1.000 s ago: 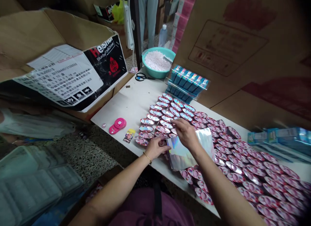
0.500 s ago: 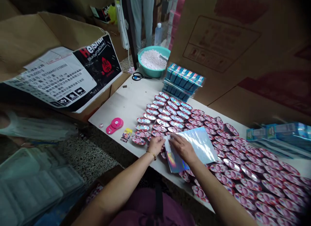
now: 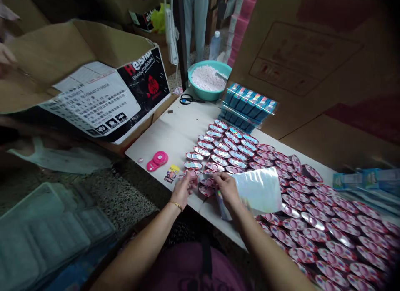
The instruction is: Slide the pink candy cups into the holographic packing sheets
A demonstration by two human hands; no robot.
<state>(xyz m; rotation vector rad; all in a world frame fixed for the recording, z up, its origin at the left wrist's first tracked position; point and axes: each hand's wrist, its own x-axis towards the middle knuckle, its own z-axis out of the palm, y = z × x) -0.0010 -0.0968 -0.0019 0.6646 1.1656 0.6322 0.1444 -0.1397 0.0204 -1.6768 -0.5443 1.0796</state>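
Observation:
Many small pink oval cases (image 3: 312, 216) with shiny lids lie in rows on a white table (image 3: 175, 128). My left hand (image 3: 184, 189) pinches one pink case at the near-left end of the rows. My right hand (image 3: 226, 187) is closed on the near edge of a holographic sticker sheet (image 3: 259, 191) that lies over some cases. The two hands are close together at the table's front edge.
A teal bowl (image 3: 208, 76) of white pellets, scissors (image 3: 189, 100) and a pack of blue boxes (image 3: 248, 105) stand at the back. A pink tape dispenser (image 3: 158, 160) and a small card (image 3: 171, 173) lie left. A large cardboard box (image 3: 93, 86) leans at left; plastic trays (image 3: 46, 237) lie on the floor.
My right hand drew back from the rows to the sheet's near edge. My left hand lifted a pink case from the row's near-left end. The sheet shifted slightly right.

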